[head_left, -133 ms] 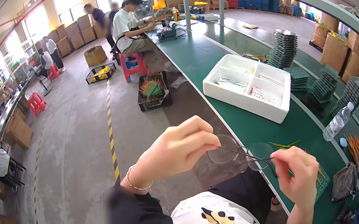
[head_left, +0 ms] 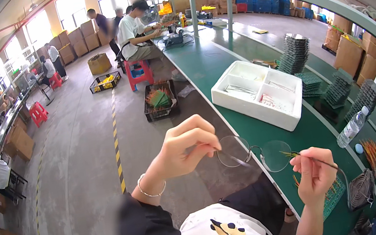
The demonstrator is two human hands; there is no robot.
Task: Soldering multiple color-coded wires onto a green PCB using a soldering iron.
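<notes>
Lower centre: pinching round, clear-lensed eyeglasses (head_left: 233,148) in left hand (head_left: 185,146), thin, dark, curved stem (head_left: 326,162) in right hand (head_left: 315,176) (presumably sparing lenses).

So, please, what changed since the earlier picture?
Left hand and right hand have moved slightly apart and up. The dark cable no longer spans them: its splayed end now shows at the right; the left pinches a blurred thin piece. The white foam tray stays on the bench.
</notes>
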